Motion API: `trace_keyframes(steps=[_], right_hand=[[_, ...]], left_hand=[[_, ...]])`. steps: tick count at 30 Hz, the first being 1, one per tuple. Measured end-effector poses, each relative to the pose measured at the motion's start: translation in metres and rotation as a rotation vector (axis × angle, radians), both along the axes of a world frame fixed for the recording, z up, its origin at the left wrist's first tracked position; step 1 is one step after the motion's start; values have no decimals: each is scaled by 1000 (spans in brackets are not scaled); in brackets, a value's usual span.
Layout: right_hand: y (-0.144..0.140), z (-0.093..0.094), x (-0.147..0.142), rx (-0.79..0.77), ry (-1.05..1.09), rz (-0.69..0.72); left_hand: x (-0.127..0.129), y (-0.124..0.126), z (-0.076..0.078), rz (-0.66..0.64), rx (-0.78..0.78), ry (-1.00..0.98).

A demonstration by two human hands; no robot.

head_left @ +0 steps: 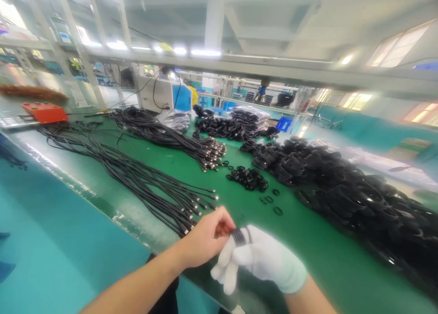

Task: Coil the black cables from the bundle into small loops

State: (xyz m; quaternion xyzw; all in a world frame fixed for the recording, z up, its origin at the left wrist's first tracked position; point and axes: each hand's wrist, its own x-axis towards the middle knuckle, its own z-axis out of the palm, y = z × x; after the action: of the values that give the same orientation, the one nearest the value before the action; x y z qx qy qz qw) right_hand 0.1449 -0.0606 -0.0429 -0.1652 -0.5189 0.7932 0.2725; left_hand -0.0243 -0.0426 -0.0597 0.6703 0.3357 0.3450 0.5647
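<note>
Hands: bare left hand [205, 236] and white-gloved right hand [262, 259] meet just above the near edge of the green desk [308, 241], both closed on one small coiled cable [239, 235].
Grip, left: thumb and fingers pinch narrow on the coil's left side.
Grip, right: gloved fingers wrap the same coil from beneath, holding it upright between the hands.
Step in hand: by the look of it, binding a wound cable, with a dark band seemingly sitting across the coil; the band's exact seat is too small to tell.
Next move calls for: a firm hold by the glove while the bare fingers settle the band, judging from the pose.
Left of the hands: loose straight cables [153, 191] fan across the desk, plugs toward the centre.
Centre: small black rings [248, 178] lie in a heap, a few strays near it.
Right: large pile of finished coils [359, 195] runs along the desk.
Far end: red box [44, 112] and more bundles.
</note>
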Motion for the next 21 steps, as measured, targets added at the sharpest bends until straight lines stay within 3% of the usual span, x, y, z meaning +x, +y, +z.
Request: trace_keyframes(steps=[5,11,13,18,21], right_hand=[[-4,16,1,37,-83,60],[-10,16,6,32,-91,19],[-11,15,9,34,-89,15],[-14,19,10,21,-82,27],[-17,22,7,56,-96,10]], left_hand=[[12,-12,-7,182,158,-82],[20,-24,-12,301,540,-123],[19,-24,-4,277,566,-95],[15,-20,19,-18,570,90],[15,-15,23,-18,648,105]])
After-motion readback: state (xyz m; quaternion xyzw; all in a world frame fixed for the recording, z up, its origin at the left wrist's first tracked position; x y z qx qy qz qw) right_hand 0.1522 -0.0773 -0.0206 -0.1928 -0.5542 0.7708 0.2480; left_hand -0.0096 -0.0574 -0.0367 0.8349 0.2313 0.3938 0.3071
